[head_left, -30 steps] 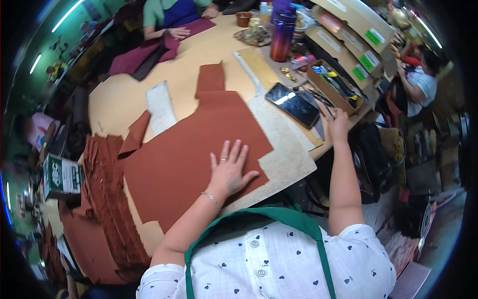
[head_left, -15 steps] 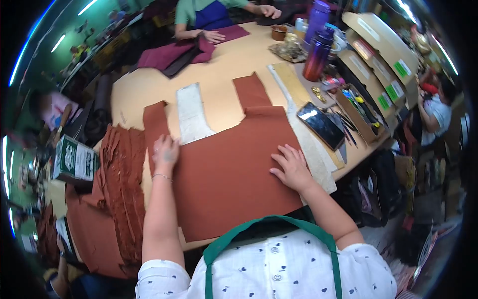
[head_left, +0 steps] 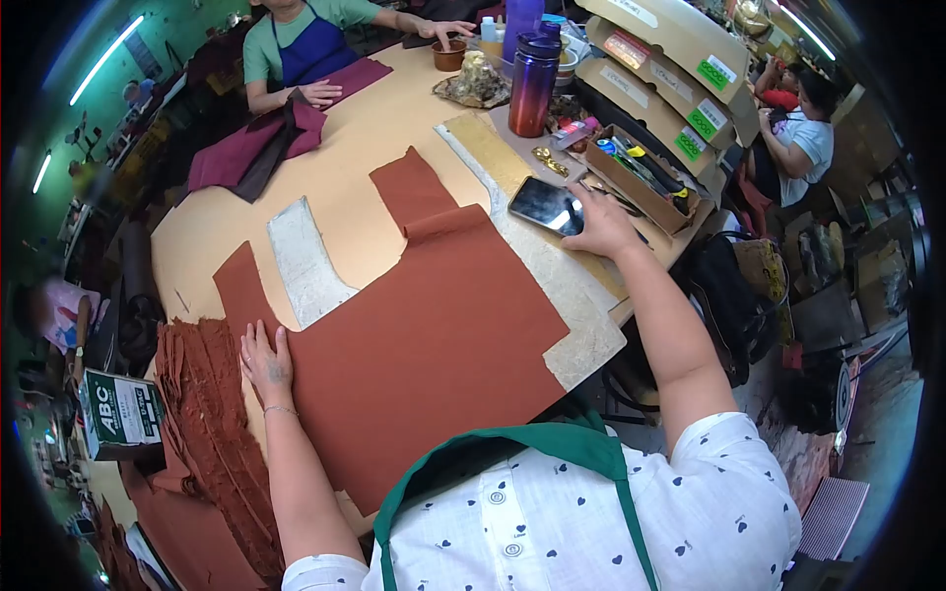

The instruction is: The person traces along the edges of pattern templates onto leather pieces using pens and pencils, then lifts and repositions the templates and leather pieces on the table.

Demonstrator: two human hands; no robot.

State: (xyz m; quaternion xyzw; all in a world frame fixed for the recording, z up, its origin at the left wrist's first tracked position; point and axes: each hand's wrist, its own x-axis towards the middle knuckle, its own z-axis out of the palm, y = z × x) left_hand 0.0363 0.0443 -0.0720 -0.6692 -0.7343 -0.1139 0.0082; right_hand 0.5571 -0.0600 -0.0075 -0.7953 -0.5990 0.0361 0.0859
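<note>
A rust-brown cut fabric piece [head_left: 424, 335] with strap-like extensions lies on the table over a pale pattern board [head_left: 581, 340]; the board's narrow arm [head_left: 301, 246] shows between the straps. My left hand [head_left: 264, 364] rests flat on the fabric's left side, fingers stretched out. At the right, my right hand [head_left: 603, 222] is at the lower right edge of a black smartphone [head_left: 547, 205], thumb and fingers apart. Slim tools [head_left: 616, 197] lie just beyond it, partly hidden by the fingers. No object shows in its grasp.
Gathered rust-brown fabric [head_left: 212, 424] and an ABC box [head_left: 120, 414] are at left. A tool box [head_left: 641, 177], stacked cartons [head_left: 660, 74] and a purple-red bottle [head_left: 535, 87] stand at right. Across the table, a co-worker [head_left: 310, 49] touches maroon fabric [head_left: 246, 148].
My right hand has left the fabric and moved up and right to the phone. My left hand stays on the fabric. The view has turned rightward. The co-worker's hand now reaches a brown cup.
</note>
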